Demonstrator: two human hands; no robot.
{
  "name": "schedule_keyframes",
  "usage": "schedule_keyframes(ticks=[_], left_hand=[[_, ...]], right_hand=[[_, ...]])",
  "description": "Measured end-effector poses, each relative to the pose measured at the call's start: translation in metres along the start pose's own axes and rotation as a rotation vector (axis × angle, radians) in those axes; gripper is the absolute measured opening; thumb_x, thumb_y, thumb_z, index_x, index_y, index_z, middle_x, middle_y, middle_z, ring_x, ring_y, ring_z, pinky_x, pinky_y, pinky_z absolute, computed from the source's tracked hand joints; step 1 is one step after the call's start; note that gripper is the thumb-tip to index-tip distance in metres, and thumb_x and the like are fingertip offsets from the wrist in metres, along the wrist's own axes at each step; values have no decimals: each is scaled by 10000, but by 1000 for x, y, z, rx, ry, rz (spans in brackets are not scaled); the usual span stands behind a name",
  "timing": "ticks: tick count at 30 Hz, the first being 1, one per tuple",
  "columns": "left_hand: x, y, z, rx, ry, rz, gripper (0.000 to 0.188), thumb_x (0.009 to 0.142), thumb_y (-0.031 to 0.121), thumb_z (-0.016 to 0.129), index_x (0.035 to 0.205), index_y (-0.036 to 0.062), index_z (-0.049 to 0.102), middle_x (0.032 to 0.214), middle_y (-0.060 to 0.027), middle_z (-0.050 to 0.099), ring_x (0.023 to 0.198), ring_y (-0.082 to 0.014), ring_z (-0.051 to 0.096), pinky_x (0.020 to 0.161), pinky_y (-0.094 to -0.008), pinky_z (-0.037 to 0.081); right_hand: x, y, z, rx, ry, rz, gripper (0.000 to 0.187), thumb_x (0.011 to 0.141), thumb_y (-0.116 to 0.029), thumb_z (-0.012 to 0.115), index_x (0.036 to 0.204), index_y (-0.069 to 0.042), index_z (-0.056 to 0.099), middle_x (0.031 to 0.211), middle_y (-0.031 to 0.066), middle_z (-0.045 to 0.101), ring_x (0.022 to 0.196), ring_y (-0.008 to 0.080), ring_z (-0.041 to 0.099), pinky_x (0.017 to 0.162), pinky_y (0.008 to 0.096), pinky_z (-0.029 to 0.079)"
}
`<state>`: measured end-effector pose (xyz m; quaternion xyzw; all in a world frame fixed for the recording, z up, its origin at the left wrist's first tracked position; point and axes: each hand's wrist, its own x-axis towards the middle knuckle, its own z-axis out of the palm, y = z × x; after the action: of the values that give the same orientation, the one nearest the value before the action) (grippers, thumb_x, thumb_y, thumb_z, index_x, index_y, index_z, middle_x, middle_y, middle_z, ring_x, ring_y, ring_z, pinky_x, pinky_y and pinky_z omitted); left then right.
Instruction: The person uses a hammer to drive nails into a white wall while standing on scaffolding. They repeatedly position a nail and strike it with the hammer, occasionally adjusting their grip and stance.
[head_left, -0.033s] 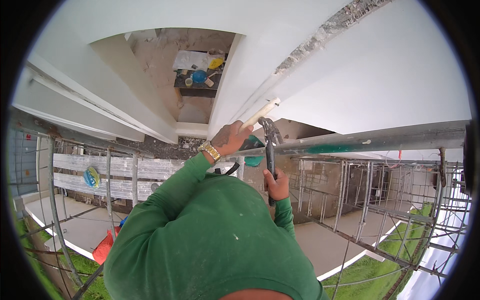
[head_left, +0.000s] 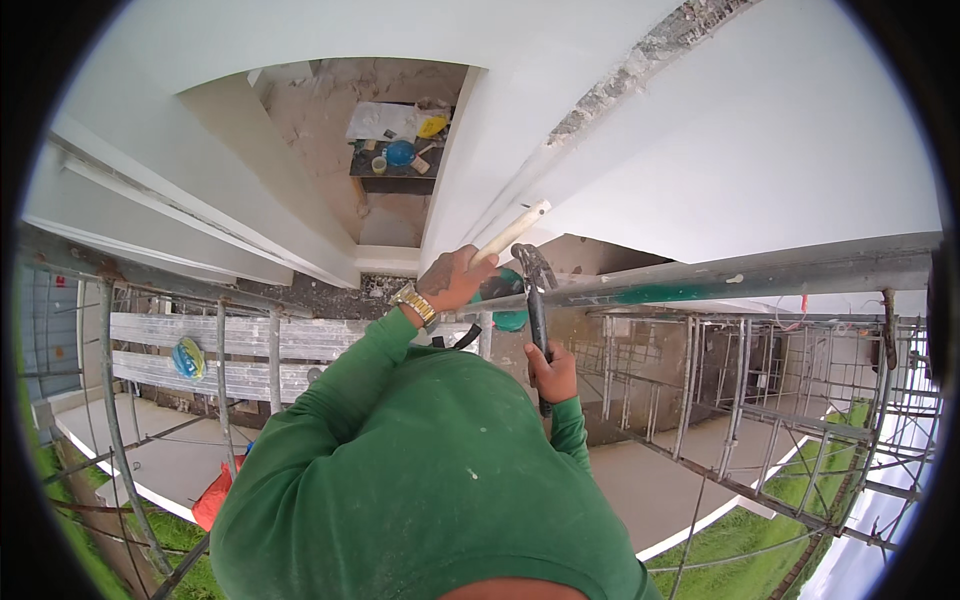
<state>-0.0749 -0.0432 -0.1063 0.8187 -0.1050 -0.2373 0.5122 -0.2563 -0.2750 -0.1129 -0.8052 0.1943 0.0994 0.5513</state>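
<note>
My left hand (head_left: 450,280), with a gold watch (head_left: 413,303) at the wrist, is closed around a pale stick-like handle (head_left: 512,230) with a hole at its far end. That end points up and right toward the white wall. In my right hand (head_left: 553,373) is a hammer (head_left: 540,318) with a black handle. Its dark head is up, close to the pale handle and in front of a scaffold pipe; whether they touch I cannot tell. Below my left hand shows a rounded green object (head_left: 510,320), partly hidden.
A grey scaffold pipe (head_left: 760,275) crosses ahead at right. The white wall (head_left: 800,130) has a rough chipped groove (head_left: 650,55). Metal planks (head_left: 250,335) lie at left, with a blue-and-yellow bundle (head_left: 187,358). Beyond an opening stands a cluttered dark table (head_left: 385,185).
The hammer head has dropped slightly and shifted a little left. The pale handle's far end has also moved slightly left and down. Both hands keep their hold.
</note>
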Motion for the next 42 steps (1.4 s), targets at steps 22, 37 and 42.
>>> schedule_keyframes(ticks=[22, 37, 42], left_hand=[[-99, -85, -14, 218, 137, -232, 550, 965, 537, 641, 992, -10, 686, 747, -146, 659, 690, -261, 623, 660, -417, 486], [-147, 0, -79, -942, -197, 481, 272, 1006, 313, 668, 1096, 70, 585, 556, 67, 421, 474, -72, 394, 455, -238, 325], [-144, 70, -122, -991, -420, 779, 286, 956, 326, 751, 1079, 114, 604, 580, 69, 446, 481, -98, 391, 485, -270, 345]], right_hand=[[-70, 240, 42, -314, -374, 793, 532, 955, -374, 685, 736, 111, 653, 597, 166, 639, 469, 259, 623, 462, 419, 528], [-138, 387, 55, -176, -568, 872, 388, 989, -253, 655, 746, 49, 670, 621, 149, 608, 513, 273, 585, 476, 448, 495], [-110, 318, 67, -169, -331, 909, 490, 976, -355, 663, 707, 55, 662, 623, 167, 638, 501, 283, 621, 509, 463, 527]])
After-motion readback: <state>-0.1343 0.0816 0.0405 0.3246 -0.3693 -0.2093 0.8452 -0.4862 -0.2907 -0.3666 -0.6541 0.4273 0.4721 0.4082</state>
